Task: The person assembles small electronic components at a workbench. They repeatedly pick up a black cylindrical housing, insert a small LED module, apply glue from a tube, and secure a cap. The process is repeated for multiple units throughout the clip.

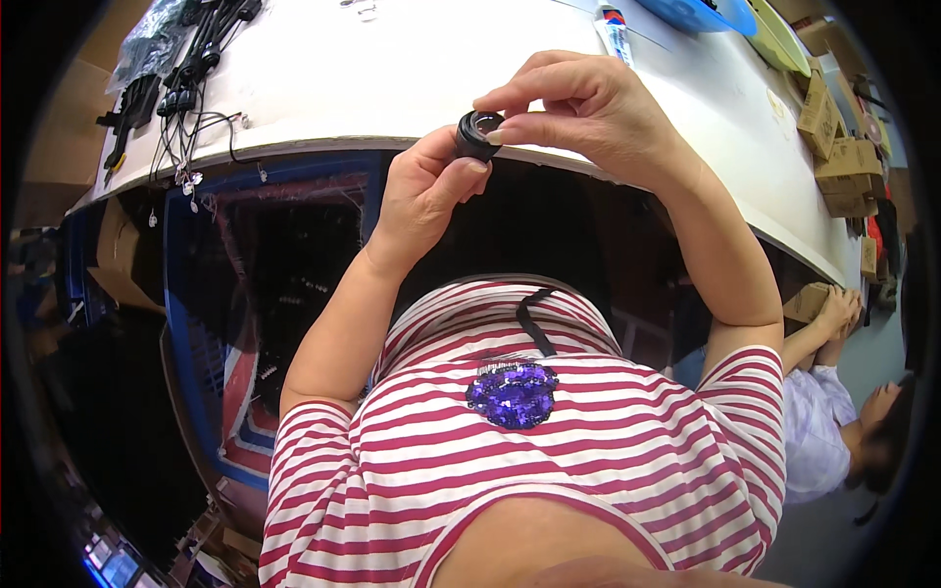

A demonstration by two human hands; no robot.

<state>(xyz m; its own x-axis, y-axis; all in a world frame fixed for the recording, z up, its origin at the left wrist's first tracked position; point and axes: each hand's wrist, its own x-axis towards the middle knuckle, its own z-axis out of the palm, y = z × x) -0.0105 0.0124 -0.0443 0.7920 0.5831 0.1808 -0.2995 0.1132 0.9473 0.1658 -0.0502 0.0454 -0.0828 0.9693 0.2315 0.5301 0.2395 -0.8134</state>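
Note:
My left hand [421, 191] grips a short black cylindrical part [476, 149] between thumb and fingers, just off the table's near edge. Its open round end faces up and shows a paler, shiny inside. Over that end, my right hand [603, 113] has its thumb and index finger closed in at the rim. The thumb tip touches the opening; whether a small piece sits between these fingertips is too small to make out. Both hands are raised in front of my striped shirt.
Black cables [186, 108] with loose ends hang over the left side of the white table [392, 69]. A tube [614, 34] lies near a blue basin [701, 12] at the far right. Cardboard boxes [848, 171] and another person [823, 421] are on the right.

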